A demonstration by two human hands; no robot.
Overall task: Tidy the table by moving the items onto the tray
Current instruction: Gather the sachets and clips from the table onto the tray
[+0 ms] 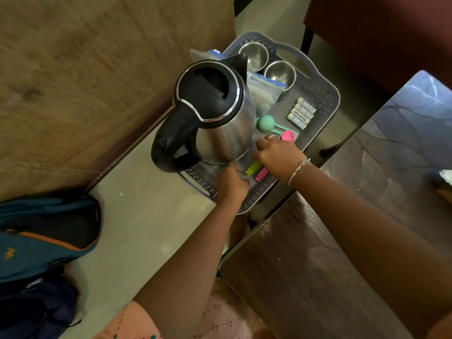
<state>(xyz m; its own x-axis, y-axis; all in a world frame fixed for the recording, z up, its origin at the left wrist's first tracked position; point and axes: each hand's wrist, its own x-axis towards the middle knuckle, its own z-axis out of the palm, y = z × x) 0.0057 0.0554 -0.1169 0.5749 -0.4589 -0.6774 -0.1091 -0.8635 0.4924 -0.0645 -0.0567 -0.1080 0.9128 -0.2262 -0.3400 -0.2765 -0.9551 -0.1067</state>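
Observation:
A grey perforated tray (318,94) sits low beside the dark table (342,241). On it stand a steel electric kettle (215,113), two steel bowls (254,55) and zip bags (264,94). It also holds several batteries (300,113), a green measuring spoon (265,122) and a pink one (288,136). My left hand (231,184) grips the tray's near rim. My right hand (278,155) is over the tray's near end. Its fingers are curled over the upper ends of a yellow-green clip (253,167) and a pink clip (261,174).
A wooden panel (85,81) stands close on the left of the tray. Backpacks (44,241) lie on the pale floor (146,228) at lower left. A dark red chair (379,33) is at the back right.

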